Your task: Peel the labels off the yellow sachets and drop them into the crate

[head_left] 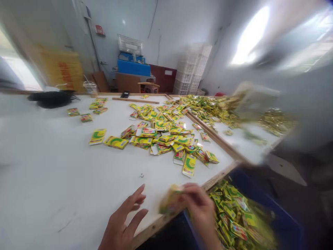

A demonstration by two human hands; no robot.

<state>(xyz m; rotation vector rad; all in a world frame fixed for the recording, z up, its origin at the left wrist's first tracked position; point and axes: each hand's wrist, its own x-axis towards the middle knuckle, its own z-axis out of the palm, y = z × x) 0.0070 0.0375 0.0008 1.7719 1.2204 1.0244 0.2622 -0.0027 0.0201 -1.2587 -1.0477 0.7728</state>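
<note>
My right hand (199, 205) grips a small yellow and green box (170, 199) between thumb and fingers, over the table's front edge; motion blurs the box. To its left, my left hand (127, 217) is apart from the box, with thumb and fingers spread and nothing between them. Beyond the hands lies a loose heap of similar boxes (161, 135) on the white table (65, 180). One box (189, 165) lies at the heap's near edge. Some boxes show open white end flaps.
A blue bin (283, 217) full of yellow packs (231, 211) stands below the edge at right. A wooden strip (213, 133) divides off a second tabletop with more packs. A black cap (52, 99), plastic cup (90, 89) and phone (125, 94) lie far left.
</note>
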